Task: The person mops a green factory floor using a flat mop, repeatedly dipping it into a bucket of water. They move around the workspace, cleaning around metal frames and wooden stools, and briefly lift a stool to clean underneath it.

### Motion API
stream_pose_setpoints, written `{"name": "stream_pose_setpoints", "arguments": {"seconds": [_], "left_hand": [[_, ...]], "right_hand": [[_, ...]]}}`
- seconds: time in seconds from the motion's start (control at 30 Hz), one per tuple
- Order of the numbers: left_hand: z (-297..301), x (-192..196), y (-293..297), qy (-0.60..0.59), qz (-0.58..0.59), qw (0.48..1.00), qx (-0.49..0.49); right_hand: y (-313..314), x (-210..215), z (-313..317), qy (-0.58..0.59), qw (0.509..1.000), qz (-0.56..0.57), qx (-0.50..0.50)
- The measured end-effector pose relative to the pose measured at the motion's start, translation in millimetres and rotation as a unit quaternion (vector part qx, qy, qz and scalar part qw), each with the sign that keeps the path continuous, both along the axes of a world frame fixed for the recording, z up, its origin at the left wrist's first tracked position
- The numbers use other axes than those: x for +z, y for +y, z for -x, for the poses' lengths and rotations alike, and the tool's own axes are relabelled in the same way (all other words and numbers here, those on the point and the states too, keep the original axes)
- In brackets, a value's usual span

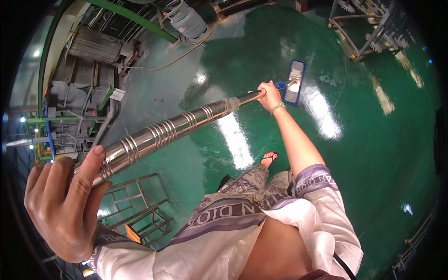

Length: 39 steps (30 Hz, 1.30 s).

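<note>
Here, the left hand [65, 200] is closed around the near upper end of a long polished metal mop handle [172, 126], thumb laid along the tube. The handle's long axis runs from the lower left up toward the right, away from the person, sloping down to the floor. Farther along, the right hand [269, 94] is wrapped fully around the handle just above the head joint; a bracelet [277, 108] sits on that wrist. The flat rectangular mop head [294, 82], blue-edged with a pale pad, lies on the glossy green floor [364, 154], its length crosswise to the handle. A foot in a sandal [269, 158] stands on the floor below the right forearm.

A metal frame rack [140, 210] stands at lower left. Grey machinery [88, 88] fills the left side, a grey cylinder [186, 21] and hose lie beyond, and a metal trolley frame [368, 28] stands at upper right. The joint between handle and head is partly hidden by the right hand.
</note>
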<state>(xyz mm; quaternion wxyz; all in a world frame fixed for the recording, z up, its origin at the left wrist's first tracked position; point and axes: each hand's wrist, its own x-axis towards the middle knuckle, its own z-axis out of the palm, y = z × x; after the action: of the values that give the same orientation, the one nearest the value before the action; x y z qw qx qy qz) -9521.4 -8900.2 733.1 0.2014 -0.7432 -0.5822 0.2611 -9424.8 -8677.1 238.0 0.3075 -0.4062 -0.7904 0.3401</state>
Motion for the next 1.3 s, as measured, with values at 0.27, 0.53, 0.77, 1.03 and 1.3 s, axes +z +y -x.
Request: {"name": "stream_pose_setpoints", "arguments": {"seconds": [0.27, 0.53, 0.77, 1.03, 1.3], "left_hand": [[-13, 43, 8, -0.021, 0.062, 0.989, 0.13], [-46, -3, 81, -0.121, 0.052, 0.988, 0.075], [-45, -143, 141, -0.254, 0.032, 0.956, 0.143], [13, -134, 92, -0.245, 0.018, 0.92, 0.305], [31, -7, 39, -0.102, -0.008, 0.922, 0.374]], "right_hand": [[3, 52, -32, -0.044, 0.996, 0.043, 0.064], [64, 53, -142, -0.224, 0.97, 0.049, 0.079], [150, -51, -220, -0.339, 0.932, 0.038, -0.122], [112, -50, -120, -0.315, 0.948, 0.021, -0.027], [57, -7, 78, -0.127, 0.985, 0.038, 0.108]]}}
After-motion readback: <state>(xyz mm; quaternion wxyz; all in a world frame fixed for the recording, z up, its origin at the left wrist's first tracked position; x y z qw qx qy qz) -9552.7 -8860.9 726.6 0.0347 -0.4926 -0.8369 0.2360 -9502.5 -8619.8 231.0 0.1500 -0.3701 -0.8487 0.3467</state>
